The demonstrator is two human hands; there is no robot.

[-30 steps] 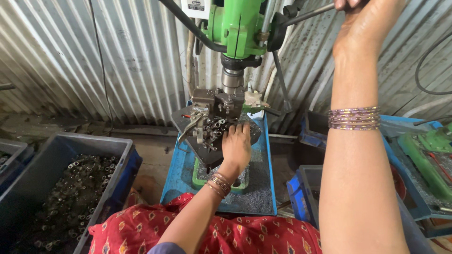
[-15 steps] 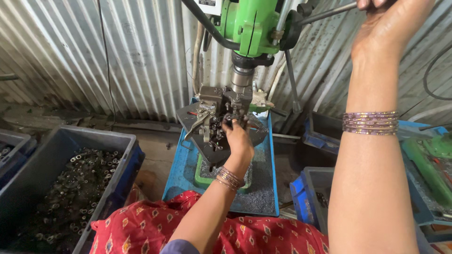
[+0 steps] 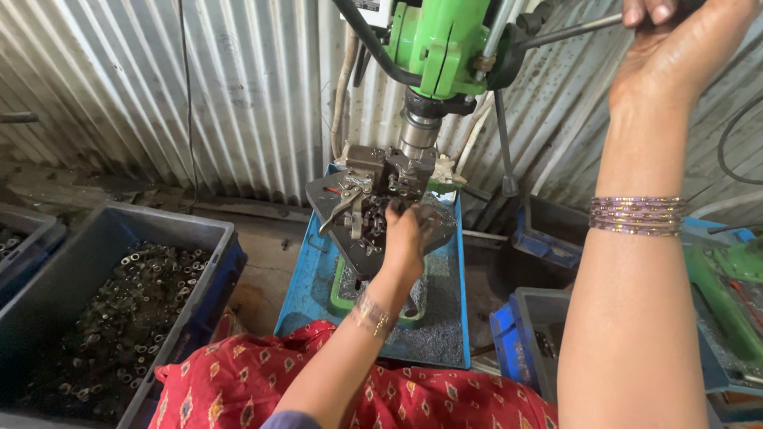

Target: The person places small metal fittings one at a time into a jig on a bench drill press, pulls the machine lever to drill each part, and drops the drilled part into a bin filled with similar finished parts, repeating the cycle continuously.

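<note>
**Hand at the fixture, hand on the lever**

The dark metal fixture (image 3: 373, 202) sits on the blue tray (image 3: 318, 278), right under the green drill press (image 3: 437, 48) and its spindle (image 3: 417, 131). The left hand (image 3: 405, 238) rests on it, fingers curled down among small metal parts; what they pinch is hidden. Up high, the right hand (image 3: 675, 48) is wrapped tight around the feed lever (image 3: 572, 30). Off left, a grey crate (image 3: 203, 238) holds metal rings.
</note>
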